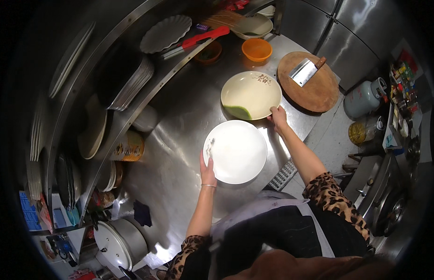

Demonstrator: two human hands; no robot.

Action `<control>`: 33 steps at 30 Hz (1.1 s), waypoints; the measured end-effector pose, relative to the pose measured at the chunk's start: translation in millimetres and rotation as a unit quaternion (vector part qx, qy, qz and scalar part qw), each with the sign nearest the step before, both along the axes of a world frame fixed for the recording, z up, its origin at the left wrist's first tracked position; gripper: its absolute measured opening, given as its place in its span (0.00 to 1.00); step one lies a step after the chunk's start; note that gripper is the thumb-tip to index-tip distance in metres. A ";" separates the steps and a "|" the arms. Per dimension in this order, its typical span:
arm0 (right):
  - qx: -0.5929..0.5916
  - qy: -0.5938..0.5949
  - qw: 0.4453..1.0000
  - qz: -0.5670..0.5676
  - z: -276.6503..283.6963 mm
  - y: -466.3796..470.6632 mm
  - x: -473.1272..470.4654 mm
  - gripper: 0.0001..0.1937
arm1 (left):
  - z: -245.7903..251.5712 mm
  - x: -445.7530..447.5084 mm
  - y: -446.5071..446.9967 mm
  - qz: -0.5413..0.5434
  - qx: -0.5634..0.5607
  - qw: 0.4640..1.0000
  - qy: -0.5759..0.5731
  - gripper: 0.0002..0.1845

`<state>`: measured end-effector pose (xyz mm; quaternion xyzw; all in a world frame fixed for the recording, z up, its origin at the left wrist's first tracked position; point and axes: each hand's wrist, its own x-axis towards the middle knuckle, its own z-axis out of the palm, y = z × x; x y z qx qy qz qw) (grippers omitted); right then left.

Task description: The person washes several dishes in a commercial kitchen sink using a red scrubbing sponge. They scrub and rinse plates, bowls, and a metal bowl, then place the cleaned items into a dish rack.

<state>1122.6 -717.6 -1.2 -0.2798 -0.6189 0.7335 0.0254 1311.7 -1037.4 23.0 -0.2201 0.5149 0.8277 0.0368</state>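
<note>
In the head view, my left hand (208, 171) grips the left rim of a round white plate (239, 152), which has a small dark pattern near that rim. My right hand (278, 117) pinches the lower right rim of a cream dish (252, 92) with a brown flower print and a green patch. The dish lies just beyond the plate. A round wooden chopping board (318, 92) with a cleaver (303, 72) on it is to the right of the dish. Behind the dish stands an orange bowl (257, 49).
A metal shelf (164, 78) with stacked plates runs along the left over the steel worktop (168, 150). A dark cloth (142, 212) and a large lidded pot (120, 243) are at the lower left. A gas cylinder (360, 99) stands on the right.
</note>
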 end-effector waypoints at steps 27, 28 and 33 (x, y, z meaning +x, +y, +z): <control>-0.250 -0.172 0.890 0.340 53.8 -12.3 136.0 0.39 | -19.0 -15.6 -31.7 -0.029 0.175 0.981 -0.085 0.27; -0.260 -0.180 0.886 0.339 45.0 -14.1 135.1 0.38 | -32.4 -12.5 -40.1 -0.033 0.208 0.973 -0.099 0.28; -0.256 -0.201 0.888 0.326 23.4 -13.5 134.6 0.34 | -16.0 -11.9 -32.3 -0.014 0.176 0.974 -0.144 0.29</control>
